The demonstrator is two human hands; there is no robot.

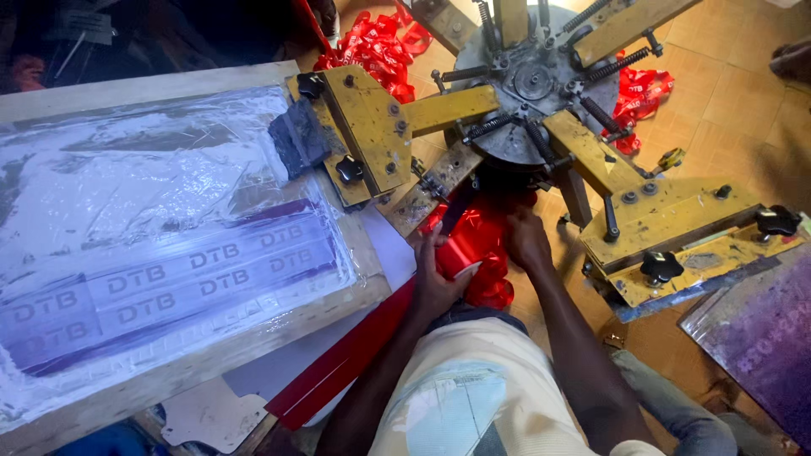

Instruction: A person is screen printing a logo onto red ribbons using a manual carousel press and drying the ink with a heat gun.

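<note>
My left hand (433, 283) grips a shiny red ribbon (466, 249) where it runs off the near edge of a narrow pallet under the printing screen. A long flat stretch of the red ribbon (338, 367) trails down to the lower left. My right hand (525, 241) reaches under the yellow carousel arm and touches the bunched ribbon there. The wooden-framed printing screen (152, 236), covered in clear film with purple ink, lies flat at the left.
A yellow metal screen-printing carousel (532, 80) with springs and black knobs stands ahead. A second screen (760, 338) is clamped at the right. Heaps of red ribbon (372, 42) lie on the tiled floor behind. My knees and pale shirt fill the bottom middle.
</note>
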